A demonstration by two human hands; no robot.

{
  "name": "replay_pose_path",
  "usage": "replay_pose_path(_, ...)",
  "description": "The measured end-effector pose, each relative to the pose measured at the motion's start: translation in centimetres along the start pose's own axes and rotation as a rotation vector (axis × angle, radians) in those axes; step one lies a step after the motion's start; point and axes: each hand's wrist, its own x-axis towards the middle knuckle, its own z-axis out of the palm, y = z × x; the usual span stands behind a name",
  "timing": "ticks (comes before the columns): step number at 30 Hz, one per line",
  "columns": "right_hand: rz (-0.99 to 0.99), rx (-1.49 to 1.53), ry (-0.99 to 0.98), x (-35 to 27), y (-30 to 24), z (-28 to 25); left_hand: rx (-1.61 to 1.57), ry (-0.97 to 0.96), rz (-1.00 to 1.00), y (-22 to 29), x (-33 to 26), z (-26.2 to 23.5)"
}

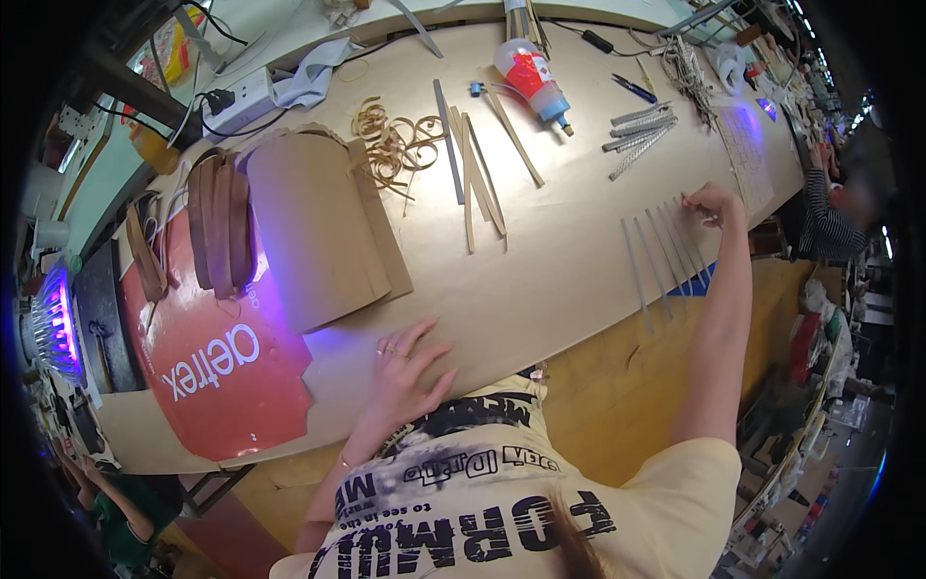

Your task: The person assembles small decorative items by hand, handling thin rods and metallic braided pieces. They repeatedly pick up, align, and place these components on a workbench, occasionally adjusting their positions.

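Note:
My left hand rests at the table's front edge, fingers spread and holding nothing. Out to the right, my right hand has its fingers drawn together at the upper end of a thin grey strip, the last in a row. The other grey strips lie side by side to its left, their near ends reaching over the table edge. Behind them is a small pile of silvery textured strips. Long narrow tan and grey strips lie loosely crossed in the middle of the table.
A big brown sheet roll stands left, beside brown strap bundles and a red sheet. Curled tan offcuts, a red-labelled squeeze bottle, a dark pen-like tool and a power strip lie farther back. Other people work at both sides.

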Motion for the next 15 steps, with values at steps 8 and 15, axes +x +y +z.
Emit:
replay_pose_path(8, 0.286, -0.042, -0.130, 1.7, 1.9, -0.1, -0.014, 0.017, 0.023, 0.0, 0.3, 0.0)
replay_pose_path(15, 0.294, -0.153, 0.240, -4.0, 1.6, 3.0, -0.038, 0.002, 0.031, -0.5, -0.2, -0.1)
